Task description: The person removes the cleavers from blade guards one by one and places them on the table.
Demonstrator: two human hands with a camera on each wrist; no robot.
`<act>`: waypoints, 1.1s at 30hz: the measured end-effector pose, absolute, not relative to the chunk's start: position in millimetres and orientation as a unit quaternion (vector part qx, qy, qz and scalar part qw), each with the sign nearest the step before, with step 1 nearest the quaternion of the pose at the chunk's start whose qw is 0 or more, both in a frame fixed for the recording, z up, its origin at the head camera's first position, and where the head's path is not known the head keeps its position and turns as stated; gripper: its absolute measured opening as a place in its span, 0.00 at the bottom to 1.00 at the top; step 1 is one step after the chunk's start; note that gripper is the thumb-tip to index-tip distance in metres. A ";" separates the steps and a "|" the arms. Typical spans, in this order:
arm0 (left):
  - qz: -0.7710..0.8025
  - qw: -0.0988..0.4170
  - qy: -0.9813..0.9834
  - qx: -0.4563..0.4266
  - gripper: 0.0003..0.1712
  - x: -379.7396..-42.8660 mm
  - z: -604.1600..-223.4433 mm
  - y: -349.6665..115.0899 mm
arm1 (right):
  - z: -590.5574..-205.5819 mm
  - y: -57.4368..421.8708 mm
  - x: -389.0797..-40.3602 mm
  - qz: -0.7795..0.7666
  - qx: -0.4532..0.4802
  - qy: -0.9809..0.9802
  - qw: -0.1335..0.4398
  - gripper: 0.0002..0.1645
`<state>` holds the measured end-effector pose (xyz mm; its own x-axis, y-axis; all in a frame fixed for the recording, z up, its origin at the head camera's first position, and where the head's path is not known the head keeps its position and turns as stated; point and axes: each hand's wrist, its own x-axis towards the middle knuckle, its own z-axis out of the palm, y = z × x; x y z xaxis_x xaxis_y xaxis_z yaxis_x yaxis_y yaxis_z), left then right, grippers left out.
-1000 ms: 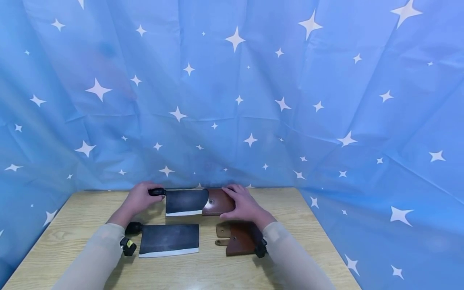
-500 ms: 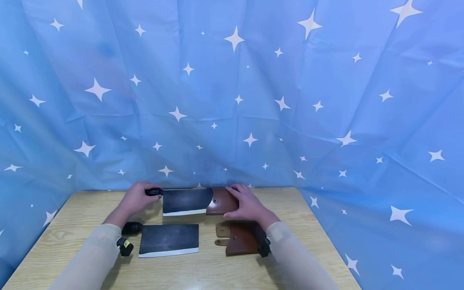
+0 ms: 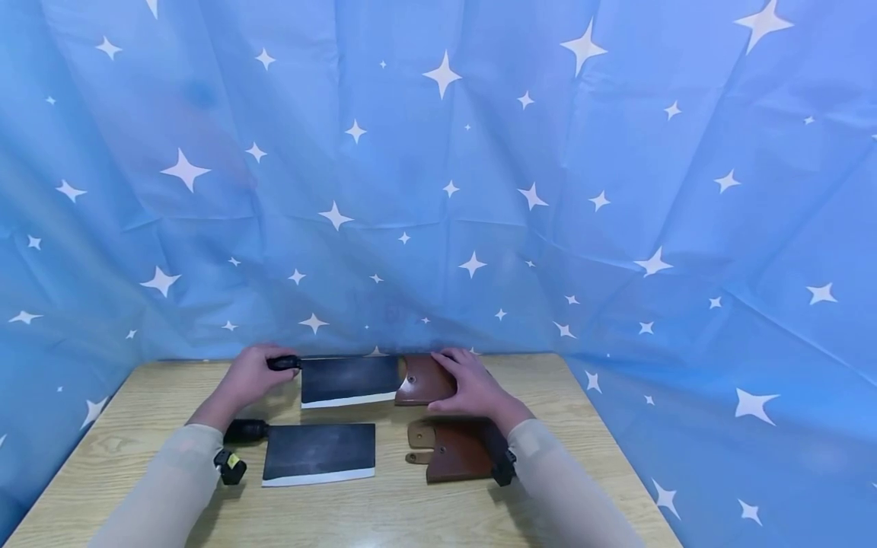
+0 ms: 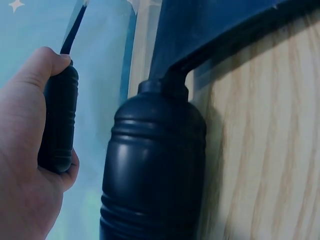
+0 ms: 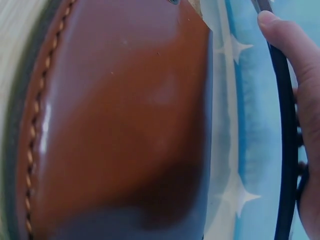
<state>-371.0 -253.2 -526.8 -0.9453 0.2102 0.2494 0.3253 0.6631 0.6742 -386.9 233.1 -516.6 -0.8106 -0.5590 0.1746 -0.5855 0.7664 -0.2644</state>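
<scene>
At the back of the table, my left hand (image 3: 256, 379) grips the black handle (image 3: 283, 363) of a cleaver (image 3: 349, 380), its wide dark blade pointing right with the pale edge toward me. The blade's far end overlaps the mouth of a brown leather sheath (image 3: 421, 383). My right hand (image 3: 473, 386) holds that sheath at its right end, thumb in front, fingers over the top. In the left wrist view, the hand (image 4: 25, 130) wraps the ridged handle (image 4: 62, 120). The right wrist view shows the held sheath (image 5: 282, 135) edge-on beside the thumb.
A second cleaver (image 3: 320, 454) lies nearer on the wooden table (image 3: 384, 517), handle to the left under my left forearm. To its right lies a second brown sheath (image 3: 460, 453) with open straps, partly behind my right wrist. A blue starry curtain (image 3: 438, 190) hangs behind.
My left hand has drawn the cleaver left while my right hand has moved slightly right with the sheath. More of the blade shows now. The cleaver and sheath lying nearer have stayed put.
</scene>
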 end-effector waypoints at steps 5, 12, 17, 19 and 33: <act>-0.375 0.076 -0.911 -0.156 0.24 -372.5 -524.3 -257.3 | -512.4 238.0 -386.1 0.158 0.304 -0.939 0.034 0.66; -0.377 0.061 -0.911 -0.154 0.24 -372.4 -520.5 -261.9 | -509.1 245.2 -386.5 0.164 0.305 -0.938 0.018 0.66; -0.369 0.067 -0.914 -0.157 0.24 -372.6 -518.5 -266.9 | -506.1 250.3 -387.7 0.160 0.304 -0.939 0.011 0.68; -0.367 0.069 -0.914 -0.156 0.24 -372.9 -518.7 -269.8 | -504.5 252.0 -387.1 0.162 0.300 -0.940 0.008 0.68; -0.369 0.060 -0.915 -0.150 0.23 -368.5 -517.0 -282.4 | -499.3 266.9 -388.8 0.157 0.302 -0.940 0.008 0.67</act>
<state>-368.5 -282.4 -517.0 -0.9481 0.2297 0.2197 0.3179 0.6833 0.6573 -388.8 266.9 -499.3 -0.8169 -0.5660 0.1107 -0.5713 0.7679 -0.2895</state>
